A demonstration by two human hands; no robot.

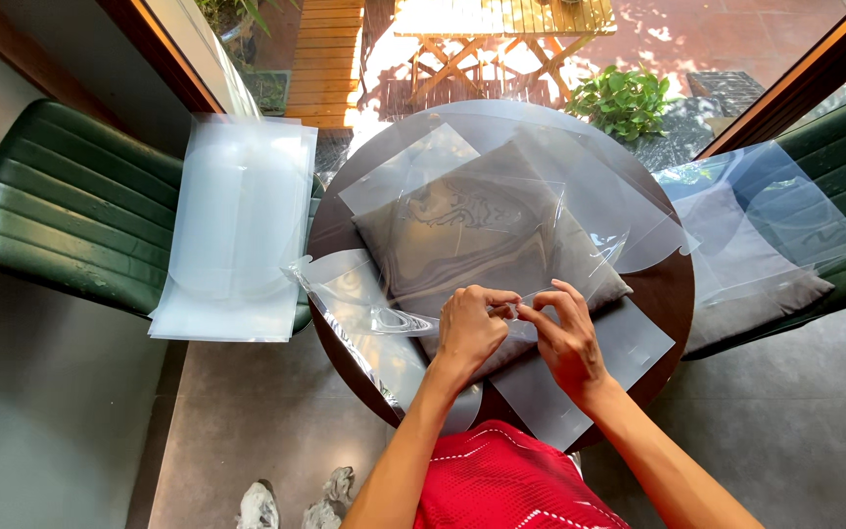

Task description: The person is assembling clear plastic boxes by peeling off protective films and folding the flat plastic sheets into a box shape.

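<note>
Both hands, left (pixel 469 328) and right (pixel 565 338), meet at pinched fingertips, forearms angled inward.

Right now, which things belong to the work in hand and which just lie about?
In hand:
left hand
right hand
clear plastic sheet
grey cushion
round table

Lying about:
stack of clear sheets on left green chair
sheets on right chair
potted plant

A clear plastic bag (pixel 462 230), rectangular and glossy, is laid on the round table (pixel 673 294) around a grey folded garment. A stack of flat, clear bags (pixel 237 230) is placed on the green chair at the left. Further clear bags (pixel 785 211) are spread over the right chair. No labels, signs or screens are seen.
</note>
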